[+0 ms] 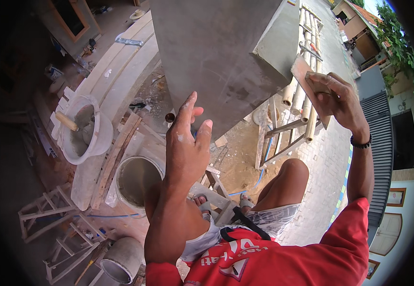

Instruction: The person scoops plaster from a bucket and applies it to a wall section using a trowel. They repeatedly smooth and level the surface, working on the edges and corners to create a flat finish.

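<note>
A smooth grey plastered pillar or beam (207, 62) fills the upper middle, with a paler side face (279, 45) meeting it at an edge on the right. My right hand (339, 97) is closed on a flat plastering float (303, 82), held upright beside that edge. Whether the float touches the plaster I cannot tell. My left hand (188, 140) is raised in front of the pillar with fingers stretched out and nothing in it. Grey smears mark its skin. Below and left of it stands a round bucket (119, 187) of grey mix.
On planks (118, 62) at the left sits a white tub (106, 138) of mortar with a wooden-handled tool (67, 121). Bamboo poles (305, 97) rest on a wooden trestle (285, 127) at the right. Wooden frames (68, 233) and a tipped bucket (121, 255) lie lower left.
</note>
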A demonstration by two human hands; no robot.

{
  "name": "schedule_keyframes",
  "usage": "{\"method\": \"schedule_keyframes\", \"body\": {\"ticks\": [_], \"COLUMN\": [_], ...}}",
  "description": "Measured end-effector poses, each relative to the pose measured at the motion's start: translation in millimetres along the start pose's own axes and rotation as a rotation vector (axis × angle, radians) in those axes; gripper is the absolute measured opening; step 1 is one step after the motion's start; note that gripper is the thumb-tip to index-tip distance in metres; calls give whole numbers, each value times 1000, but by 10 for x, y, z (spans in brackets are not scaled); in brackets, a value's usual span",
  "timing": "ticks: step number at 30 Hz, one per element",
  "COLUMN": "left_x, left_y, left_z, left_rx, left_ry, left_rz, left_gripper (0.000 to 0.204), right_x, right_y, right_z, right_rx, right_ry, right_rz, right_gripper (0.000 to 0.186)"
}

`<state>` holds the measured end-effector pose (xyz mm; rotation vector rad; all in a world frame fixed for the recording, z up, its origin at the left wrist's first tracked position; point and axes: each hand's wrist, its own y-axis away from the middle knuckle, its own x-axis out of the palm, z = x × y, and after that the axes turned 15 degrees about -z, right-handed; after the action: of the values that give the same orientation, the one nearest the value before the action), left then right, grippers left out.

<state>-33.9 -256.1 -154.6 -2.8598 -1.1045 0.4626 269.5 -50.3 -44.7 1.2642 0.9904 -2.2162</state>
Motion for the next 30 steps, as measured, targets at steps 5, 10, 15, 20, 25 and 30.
{"method": "schedule_keyframes", "body": {"ticks": [5, 10, 15, 20, 25, 30], "left_x": [-55, -99, -112, -116, -61, -79], "left_y": [24, 21, 25, 16, -3, 2], "left_z": [-7, -4, -9, -4, 8, 22], "left_rx": [19, 41, 30, 19, 15, 6], "left_ry": [-2, -1, -16, -36, -17, -50], "left_rz": [-7, -29, -16, -21, -1, -8], "left_gripper": [59, 58, 57, 57, 57, 56], "right_x": [35, 172, 98, 36, 190, 189], "right_y": [-363, -490, -826, -514, -709, -936], "right_z": [250, -60, -169, 105, 22, -76], "right_rx": [-189, -207, -60, -281, -245, -86], "right_ry": [11, 36, 143, 33, 126, 211], "right_rz": [78, 151, 65, 82, 206, 105], "right_gripper": [44, 46, 45, 50, 47, 46]}}
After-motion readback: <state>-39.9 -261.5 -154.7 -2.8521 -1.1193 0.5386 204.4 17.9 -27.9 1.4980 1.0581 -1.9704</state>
